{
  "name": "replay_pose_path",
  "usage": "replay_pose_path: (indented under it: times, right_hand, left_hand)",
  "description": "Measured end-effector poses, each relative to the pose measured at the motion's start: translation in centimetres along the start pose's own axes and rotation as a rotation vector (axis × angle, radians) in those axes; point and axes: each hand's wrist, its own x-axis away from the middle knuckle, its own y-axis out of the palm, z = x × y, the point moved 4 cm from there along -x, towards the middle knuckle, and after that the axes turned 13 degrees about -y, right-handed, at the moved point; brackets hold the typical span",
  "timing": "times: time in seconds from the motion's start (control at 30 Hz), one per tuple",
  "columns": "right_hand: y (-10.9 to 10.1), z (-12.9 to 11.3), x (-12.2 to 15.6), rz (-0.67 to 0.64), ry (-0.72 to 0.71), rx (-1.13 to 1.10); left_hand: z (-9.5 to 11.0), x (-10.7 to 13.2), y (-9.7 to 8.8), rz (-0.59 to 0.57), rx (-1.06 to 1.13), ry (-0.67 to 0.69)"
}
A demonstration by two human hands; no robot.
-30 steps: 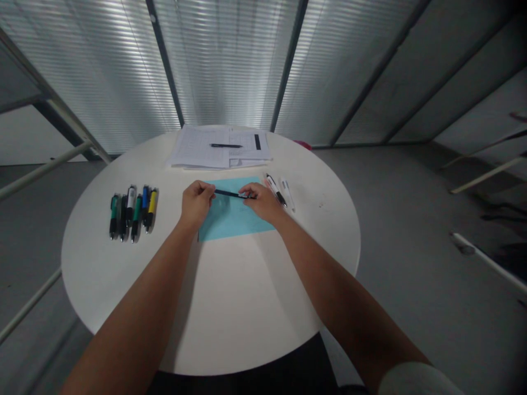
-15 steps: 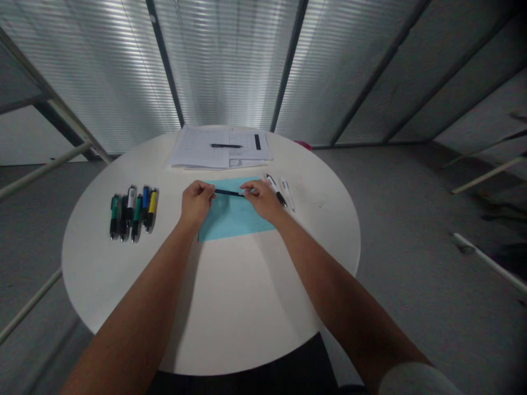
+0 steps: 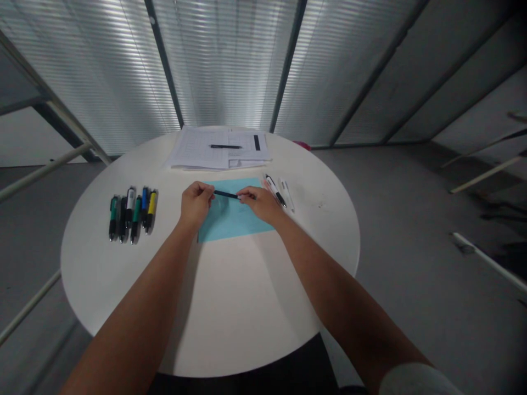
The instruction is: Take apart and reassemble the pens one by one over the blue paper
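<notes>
Pen (image 3: 225, 194), dark and slim, runs between both hands in the head view, the one view I have from here. I see the left hand (image 3: 195, 204) with thumb and fingers pinched around its left end. The right hand (image 3: 260, 203) has the other end between bent fingertips, closed down to the barrel's width; how hard either one presses, I cannot tell. The barrel slopes slightly, its right end nearer to me. Beneath the grip lies a blue sheet (image 3: 230, 225), partly covered by both hands; I cannot tell whether the barrel touches it. Just right of the grip I have a black-and-white pen (image 3: 275, 190) and a paler pen (image 3: 287, 193). Well left of the grip, six thick pens (image 3: 136, 215) lie clustered, green, blue and yellow among them. Beyond the grip, a paper stack (image 3: 201, 148) carries a thin black pen (image 3: 226, 146). Under all this is a round white table (image 3: 239, 307); farther off hang slatted blinds (image 3: 214, 71).
</notes>
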Motion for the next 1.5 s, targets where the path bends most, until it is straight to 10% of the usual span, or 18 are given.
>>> replay_pose_path:
  times: [1.5]
  right_hand:
    - [-0.1,-0.3,0.1,0.049,-0.086,0.113]
  left_hand:
    - [0.3,0.4,0.2,-0.016,-0.150,0.021]
